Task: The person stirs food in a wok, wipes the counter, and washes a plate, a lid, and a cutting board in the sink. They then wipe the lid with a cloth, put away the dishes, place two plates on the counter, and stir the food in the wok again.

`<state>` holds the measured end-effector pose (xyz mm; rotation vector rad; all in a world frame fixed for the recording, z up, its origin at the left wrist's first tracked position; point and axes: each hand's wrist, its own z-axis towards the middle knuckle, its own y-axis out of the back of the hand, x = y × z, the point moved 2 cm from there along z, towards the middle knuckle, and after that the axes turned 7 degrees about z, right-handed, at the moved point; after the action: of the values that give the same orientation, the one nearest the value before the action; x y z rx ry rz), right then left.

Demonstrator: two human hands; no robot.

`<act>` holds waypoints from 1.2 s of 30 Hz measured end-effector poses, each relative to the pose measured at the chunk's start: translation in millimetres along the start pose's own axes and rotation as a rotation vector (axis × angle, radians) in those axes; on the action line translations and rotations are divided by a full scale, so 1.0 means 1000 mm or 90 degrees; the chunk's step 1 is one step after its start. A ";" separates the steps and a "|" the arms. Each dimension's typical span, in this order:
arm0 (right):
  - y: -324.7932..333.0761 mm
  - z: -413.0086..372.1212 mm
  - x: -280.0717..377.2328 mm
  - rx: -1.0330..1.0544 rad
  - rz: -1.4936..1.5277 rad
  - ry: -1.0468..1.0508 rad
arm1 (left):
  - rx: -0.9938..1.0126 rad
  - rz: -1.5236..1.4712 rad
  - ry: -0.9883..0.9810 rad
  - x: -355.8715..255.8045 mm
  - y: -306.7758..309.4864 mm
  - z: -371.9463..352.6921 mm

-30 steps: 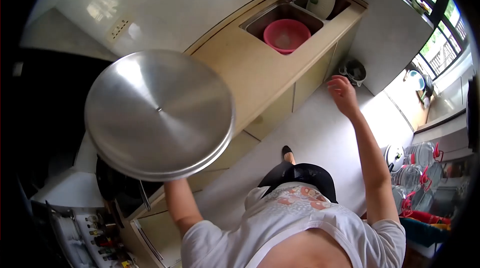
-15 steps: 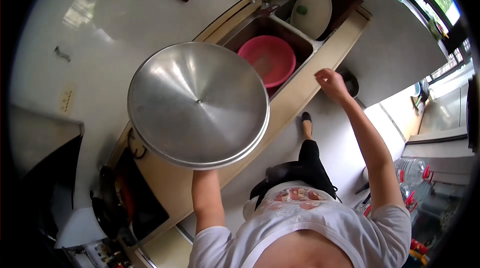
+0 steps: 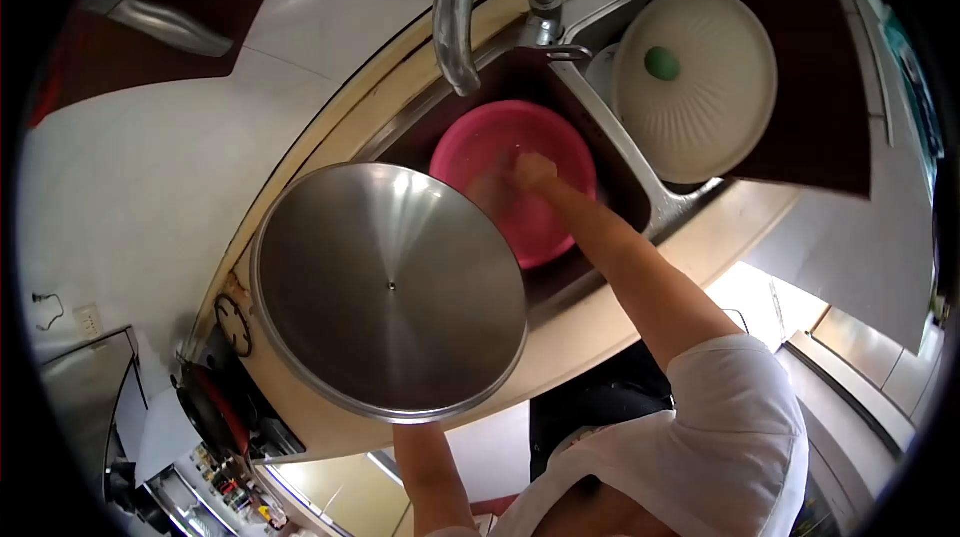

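Observation:
A large round steel pot lid (image 3: 390, 237) hangs over the counter with its inner face up and a small screw at its centre. My left forearm (image 3: 430, 472) runs up beneath it; the left hand itself is hidden under the lid, which it holds up. My right hand (image 3: 535, 172) reaches down inside a pink basin (image 3: 460, 142) standing in the sink. Its fingers look curled at a blurred greyish patch in the basin, and I cannot tell what they hold.
A curved faucet (image 3: 455, 27) rises behind the basin. In the second sink bowl leans a cream ribbed dish (image 3: 700, 87) with a green spot, beside a dark brown board (image 3: 815, 87). A dark pan (image 3: 203, 407) stands left by the stove. A black ring rack (image 3: 233, 325) lies on the counter.
My right hand has moved from beside the counter's front edge into the pink basin. The view has come closer to the sink. The lid is still held up on the left.

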<state>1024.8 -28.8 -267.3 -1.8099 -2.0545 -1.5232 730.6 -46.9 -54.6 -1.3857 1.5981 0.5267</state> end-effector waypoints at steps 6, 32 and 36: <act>-0.028 0.011 -0.042 -0.087 -0.107 0.231 | -0.017 0.003 0.048 0.018 -0.008 0.013; 0.033 -0.060 0.022 0.179 -0.020 0.481 | 0.027 0.018 0.095 0.081 -0.054 0.084; 0.018 -0.012 -0.011 0.102 -0.084 0.315 | 0.019 0.017 0.100 0.090 -0.053 0.092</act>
<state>1035.7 -47.2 -255.5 -1.1171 -1.9996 -1.5797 818.7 -35.8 -161.6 -1.4144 1.7443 0.4170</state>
